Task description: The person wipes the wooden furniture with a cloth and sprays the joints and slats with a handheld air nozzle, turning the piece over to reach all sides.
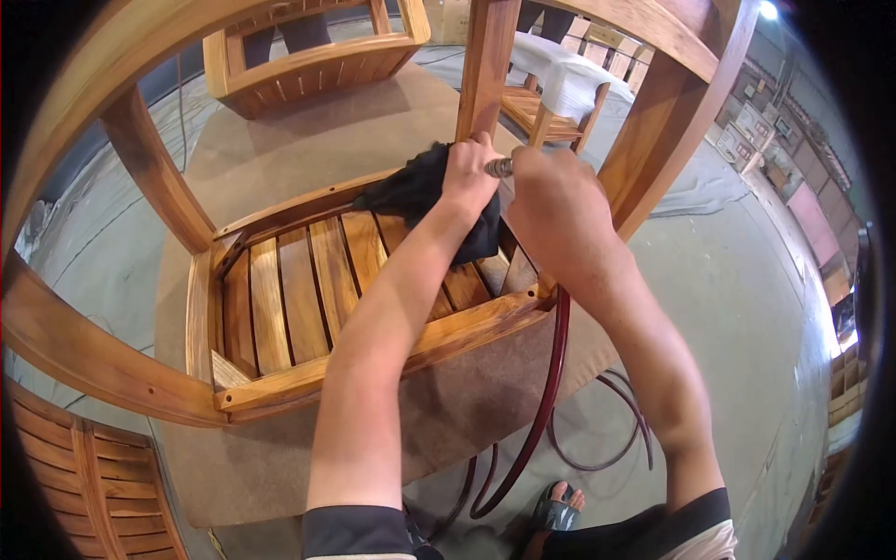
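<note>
An upturned wooden chair (pixel 271 387) with a slatted seat stands in front of me, its legs pointing up. My left hand (pixel 471 173) is closed on a black cloth (pixel 415 191), against a chair leg (pixel 487 75). The cloth hangs down over part of the seat slats (pixel 327 271). Close beside it, my right hand (pixel 560 191) is wrapped round the end of a dark red air hose (pixel 557 373). A ridged metal fitting (pixel 499 168) sticks out of that fist towards my left hand; the rest of the tool is hidden.
The chair rests on a brown board (pixel 448 411). Hose loops (pixel 597 457) lie on the floor near my foot (pixel 558 509). Another wooden piece of furniture (pixel 317 70) stands at the back, and a slatted panel (pixel 93 476) is at lower left. Other people's legs show behind.
</note>
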The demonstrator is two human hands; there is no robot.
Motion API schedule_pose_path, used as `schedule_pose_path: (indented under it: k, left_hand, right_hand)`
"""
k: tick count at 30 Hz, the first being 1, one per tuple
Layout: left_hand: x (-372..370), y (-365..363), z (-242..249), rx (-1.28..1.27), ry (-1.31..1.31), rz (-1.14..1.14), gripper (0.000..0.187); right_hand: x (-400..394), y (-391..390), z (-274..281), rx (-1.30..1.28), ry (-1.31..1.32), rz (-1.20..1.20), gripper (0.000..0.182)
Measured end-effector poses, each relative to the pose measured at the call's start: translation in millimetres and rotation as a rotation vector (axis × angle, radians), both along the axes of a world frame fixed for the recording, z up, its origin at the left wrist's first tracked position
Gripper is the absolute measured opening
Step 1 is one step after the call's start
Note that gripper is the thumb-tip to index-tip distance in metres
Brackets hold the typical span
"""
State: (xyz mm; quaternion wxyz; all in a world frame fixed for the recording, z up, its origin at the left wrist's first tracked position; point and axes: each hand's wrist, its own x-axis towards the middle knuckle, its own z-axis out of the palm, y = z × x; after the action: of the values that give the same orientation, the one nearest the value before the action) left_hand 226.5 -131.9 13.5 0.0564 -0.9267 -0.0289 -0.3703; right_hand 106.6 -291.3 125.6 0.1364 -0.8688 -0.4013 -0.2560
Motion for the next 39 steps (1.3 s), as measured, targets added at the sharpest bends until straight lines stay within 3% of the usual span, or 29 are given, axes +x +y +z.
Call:
schedule_pose_path:
  k: [4, 7, 10, 12, 14, 18, 21, 23, 28, 31, 34, 37, 39]
  left_hand:
    - [-1.3, 7.7, -6.4, 0.163, 0.031, 0.042, 0.014]
    - [-19.3, 7.5, 0.8, 0.076, 0.063, 0.132, 0.016]
    - [-37.8, 22.9, 2.1, 0.031, 0.188, 0.233, 0.017]
    - [-52.1, 41.9, 0.7, -0.052, 0.234, 0.245, 0.019]
    - [-68.0, 59.4, -13.2, -0.07, 0.087, 0.259, 0.019]
    - [-84.7, 65.4, -4.1, -0.215, 0.075, 0.277, 0.019]
    - [-90.2, 66.8, -1.5, -0.263, 0.03, 0.286, 0.018]
    - [-93.2, 69.1, 0.1, -0.288, 0.001, 0.289, 0.018]
    - [-89.8, 68.2, 1.3, -0.317, -0.02, 0.299, 0.018]
    - [-87.7, 70.0, -0.8, -0.258, -0.186, 0.264, 0.018]
    - [-77.7, 53.7, 9.4, -0.704, -0.455, 0.145, 0.019]
    - [-48.7, 42.6, 20.7, -0.519, -0.617, -0.268, 0.016]
    - [-28.2, 22.5, 23.2, -0.396, -0.322, -0.201, 0.011]
  right_hand:
    - [20.3, 1.7, 8.6, -0.005, -0.026, 0.039, 0.015]
    - [9.0, 12.4, 31.6, -0.084, 0.133, -0.118, 0.02]
    - [39.4, 21.9, 11.7, 0.025, -0.111, 0.01, 0.021]
    - [50.8, 30.3, 11.8, 0.092, 0.137, -0.036, 0.019]
    - [57.8, 34.8, 12.3, 0.151, 0.323, -0.063, 0.018]
    - [65.8, 53.7, 16.4, -0.084, 0.555, -0.229, 0.026]
    - [95.9, 69.4, -10.2, -0.055, 0.417, -0.28, 0.032]
    - [102.4, 71.3, -22.5, 0.05, 0.406, -0.254, 0.019]
    - [93.9, 72.0, -25.6, 0.018, 0.324, -0.213, 0.018]
    - [93.0, 72.2, -27.4, 0.09, 0.273, -0.215, 0.018]
    - [85.0, 67.2, -15.8, 0.109, 0.29, -0.155, 0.02]
    - [68.9, 51.3, 4.6, 0.153, 0.123, -0.072, 0.024]
    - [56.1, 45.1, 15.4, 0.217, -0.053, -0.057, 0.021]
